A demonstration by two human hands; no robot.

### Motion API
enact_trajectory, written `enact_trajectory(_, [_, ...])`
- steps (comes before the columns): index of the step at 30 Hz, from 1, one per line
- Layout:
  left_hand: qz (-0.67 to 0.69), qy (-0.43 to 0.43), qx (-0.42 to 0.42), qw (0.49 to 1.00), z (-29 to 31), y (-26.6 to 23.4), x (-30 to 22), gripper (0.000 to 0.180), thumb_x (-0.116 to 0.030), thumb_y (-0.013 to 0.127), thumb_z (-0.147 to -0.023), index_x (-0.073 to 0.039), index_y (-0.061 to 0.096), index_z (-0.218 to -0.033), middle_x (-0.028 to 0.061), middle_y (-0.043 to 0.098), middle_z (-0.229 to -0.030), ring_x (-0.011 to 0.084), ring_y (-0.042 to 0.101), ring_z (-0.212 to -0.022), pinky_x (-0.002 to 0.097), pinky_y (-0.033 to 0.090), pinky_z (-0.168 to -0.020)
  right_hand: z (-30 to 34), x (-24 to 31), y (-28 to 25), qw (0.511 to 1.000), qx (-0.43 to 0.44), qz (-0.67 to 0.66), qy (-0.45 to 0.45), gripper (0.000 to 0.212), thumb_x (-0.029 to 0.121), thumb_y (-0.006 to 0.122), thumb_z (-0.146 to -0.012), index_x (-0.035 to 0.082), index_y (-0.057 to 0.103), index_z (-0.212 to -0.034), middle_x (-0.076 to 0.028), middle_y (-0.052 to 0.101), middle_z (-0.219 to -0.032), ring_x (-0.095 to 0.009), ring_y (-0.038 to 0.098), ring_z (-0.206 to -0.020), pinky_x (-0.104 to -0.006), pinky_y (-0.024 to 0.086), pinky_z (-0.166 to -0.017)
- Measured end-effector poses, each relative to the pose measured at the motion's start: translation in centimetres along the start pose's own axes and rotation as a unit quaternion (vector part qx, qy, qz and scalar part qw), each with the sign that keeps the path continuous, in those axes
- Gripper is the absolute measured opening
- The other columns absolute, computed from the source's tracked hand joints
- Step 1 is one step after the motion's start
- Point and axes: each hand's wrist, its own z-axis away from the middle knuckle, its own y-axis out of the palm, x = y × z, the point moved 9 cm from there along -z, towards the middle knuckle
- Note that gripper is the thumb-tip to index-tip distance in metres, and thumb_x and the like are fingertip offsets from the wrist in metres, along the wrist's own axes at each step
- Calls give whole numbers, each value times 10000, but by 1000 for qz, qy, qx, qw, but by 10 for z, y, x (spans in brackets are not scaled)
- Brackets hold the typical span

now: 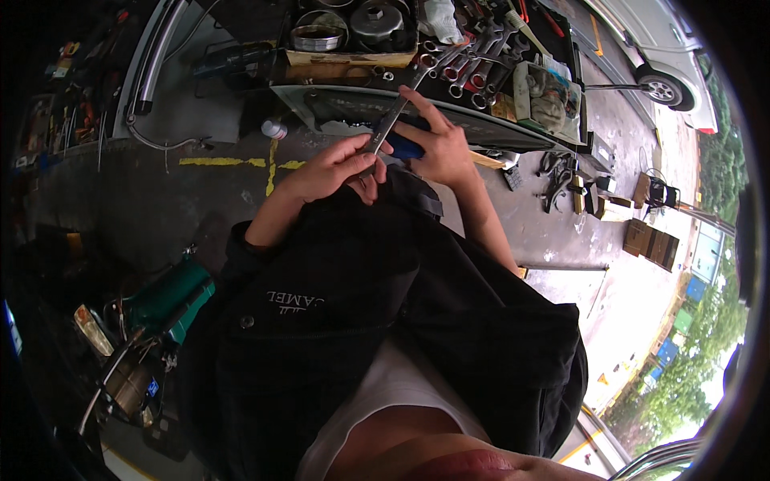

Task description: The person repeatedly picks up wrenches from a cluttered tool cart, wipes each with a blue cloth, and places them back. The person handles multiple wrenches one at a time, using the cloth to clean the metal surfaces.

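Note:
Held in front of my chest, a long silver combination wrench (391,122) slants up toward the tool cart, its upper end over the cart's near edge. My left hand (341,167) pinches its lower end between thumb and fingers. Beside it, my right hand (443,151) has its index finger stretched up near the wrench's shaft. The other right-hand fingers curl around a dark blue item (407,145), partly hidden, whose kind I cannot make out. Several more combination wrenches (480,80) lie on the cart top just beyond my hands.
On the tool cart (377,103) stand a box of round metal cups (377,24) and a tray of rags (553,96). A small spray can (274,129) is at the cart's left. Green machine (172,297) sits lower left; cardboard box (651,244) and white car (666,56) right.

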Motion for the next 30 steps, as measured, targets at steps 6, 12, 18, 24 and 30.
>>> enact_trajectory(6, [-11, 27, -25, 999, -6, -30, 29, 305, -169, 395, -1098, 7, 474, -1334, 28, 478, -859, 73, 447, -618, 323, 597, -653, 21, -56, -39, 981, -129, -25, 146, 588, 100, 820, -629, 115, 676, -1198, -119, 611, -1301, -331, 626, -1178, -413, 521, -987])
enact_trajectory(12, [-63, 24, -8, 998, -15, -29, 39, 291, -161, 383, -1107, 2, 463, -1334, 23, 482, -865, 75, 453, -603, 294, 553, -593, 20, -54, -55, 944, -272, 6, 185, 676, 127, 810, -724, 92, 597, -1364, -192, 580, -1371, -387, 601, -1221, -434, 503, -1010])
enact_trajectory(18, [-85, -12, -25, 996, -25, -23, 39, 230, -129, 391, -1102, -26, 448, -1299, 29, 475, -876, 86, 452, -625, 252, 404, -526, 3, -31, -11, 964, -206, -21, 164, 713, 177, 834, -697, 171, 623, -1377, -204, 518, -1453, -416, 586, -1224, -455, 513, -1007])
enact_trajectory(24, [-181, 25, -85, 980, -30, -46, 50, 165, -98, 456, -1073, -34, 464, -1225, 29, 523, -830, 97, 471, -631, 271, 412, -541, -2, 14, 13, 992, -116, 7, 57, 542, 323, 822, -729, 257, 706, -1254, -102, 558, -1436, -349, 661, -996, -416, 565, -865])
enact_trajectory(30, [-202, 15, -61, 977, -26, -36, 44, 125, -76, 459, -1066, -35, 479, -1182, 31, 516, -823, 94, 437, -619, 255, 388, -535, 6, 15, 11, 995, -87, 44, -10, 496, 307, 842, -680, 247, 743, -1162, -37, 626, -1359, -296, 690, -925, -374, 588, -774])
